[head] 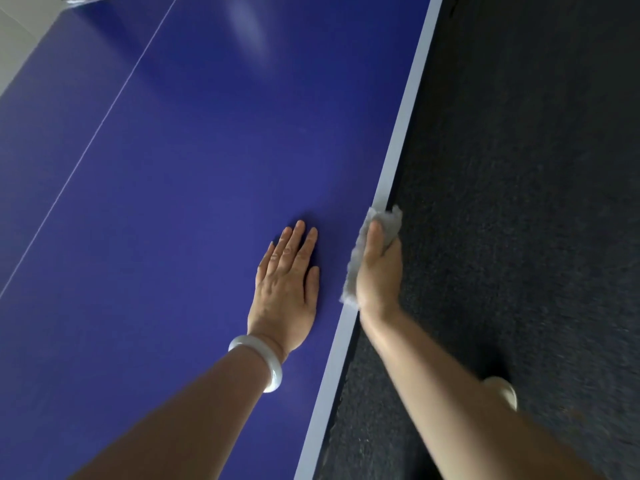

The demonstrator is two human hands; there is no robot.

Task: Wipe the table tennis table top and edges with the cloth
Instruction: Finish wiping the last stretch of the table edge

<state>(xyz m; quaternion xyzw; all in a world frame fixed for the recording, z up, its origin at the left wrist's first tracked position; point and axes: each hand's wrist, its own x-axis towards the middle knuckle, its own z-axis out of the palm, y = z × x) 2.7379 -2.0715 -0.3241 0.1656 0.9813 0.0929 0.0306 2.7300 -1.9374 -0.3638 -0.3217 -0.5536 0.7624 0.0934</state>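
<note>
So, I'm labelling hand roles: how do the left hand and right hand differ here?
The left hand lies flat with straight fingers on the blue table top; the right hand grips the grey cloth over the table's pale edge. The left wrist wears a white bangle; the right wrist is bare. Both point away along the edge.

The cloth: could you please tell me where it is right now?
In the head view, the cloth sits on the white right edge of the table, gripped by the right hand, beside the left hand resting flat on the top.
</note>
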